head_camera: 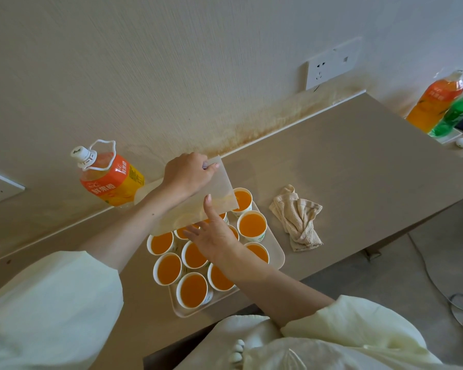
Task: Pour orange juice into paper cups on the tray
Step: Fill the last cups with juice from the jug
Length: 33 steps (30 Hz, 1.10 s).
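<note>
**Over the tray: cups filled, cover sheet being placed**

Over the far half of the tray (274, 244) a translucent sheet (190, 212) is held tilted, its near edge low over the paper cups (252, 226).

1. Hands. The left hand (187, 174) pinches the sheet's edge farthest from the tray, fingers curled round it. The right hand (214, 236) lies above the tray's middle with fingers straight and spread, fingertips on the sheet's lower part; it grips nothing.
2. Task items. Every cup visible on the tray holds orange juice close to its rim. The juice bottle (110, 177) stands capped on the counter to the left of the tray, by the wall.
3. Other items. A crumpled cloth (297, 217) lies just right of the tray.

Assessment: pouring appears complete; the step in hand looks like covering the cups.

Next move: lower the sheet level onto the rims. Cups are full and closely packed, so any sideways push risks a spill. Keep the cloth within reach.
</note>
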Motion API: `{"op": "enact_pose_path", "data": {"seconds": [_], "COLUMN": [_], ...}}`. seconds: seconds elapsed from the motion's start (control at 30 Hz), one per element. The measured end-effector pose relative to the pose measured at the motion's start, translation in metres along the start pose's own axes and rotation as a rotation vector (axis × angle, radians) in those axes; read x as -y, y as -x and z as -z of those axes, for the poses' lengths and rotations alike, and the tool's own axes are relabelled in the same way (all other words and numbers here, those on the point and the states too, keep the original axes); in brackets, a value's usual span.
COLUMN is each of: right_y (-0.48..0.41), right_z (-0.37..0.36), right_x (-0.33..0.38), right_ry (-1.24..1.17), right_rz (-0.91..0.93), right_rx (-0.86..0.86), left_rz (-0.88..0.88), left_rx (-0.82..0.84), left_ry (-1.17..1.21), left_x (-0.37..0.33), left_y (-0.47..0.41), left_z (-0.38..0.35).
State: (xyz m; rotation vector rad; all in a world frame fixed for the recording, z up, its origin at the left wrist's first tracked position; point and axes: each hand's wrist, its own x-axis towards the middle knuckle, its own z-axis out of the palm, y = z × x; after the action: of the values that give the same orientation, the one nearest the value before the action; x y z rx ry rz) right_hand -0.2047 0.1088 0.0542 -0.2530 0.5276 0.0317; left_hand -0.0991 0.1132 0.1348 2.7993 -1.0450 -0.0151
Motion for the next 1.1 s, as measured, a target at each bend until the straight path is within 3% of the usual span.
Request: {"op": "enact_pose_path", "data": {"seconds": [0.23,0.5,0.73,1.1], "right_y": [-0.004,-0.003,0.002,-0.023], "right_z": [0.003,0.004,-0.010,-0.059], "right_x": [-0.002,-0.001,-0.006,0.036], "right_ry": [0.037,0.118,0.206,0.654], "right_rz": [0.049,0.067,0.076,0.234], "right_rx": [0.004,0.004,-0.001,-0.061], "left_rz": [0.042,0.157,0.179,0.221], "left_rx": [-0.023,-0.116,-0.195,-0.346], "left_ry": [0.050,0.270,0.262,0.501], "left_x": [0.005,0.032,0.044,0.074], "left_y": [0.007,0.021,0.030,0.017], "left_z": [0.006,0.004,0.015,0.042]}}
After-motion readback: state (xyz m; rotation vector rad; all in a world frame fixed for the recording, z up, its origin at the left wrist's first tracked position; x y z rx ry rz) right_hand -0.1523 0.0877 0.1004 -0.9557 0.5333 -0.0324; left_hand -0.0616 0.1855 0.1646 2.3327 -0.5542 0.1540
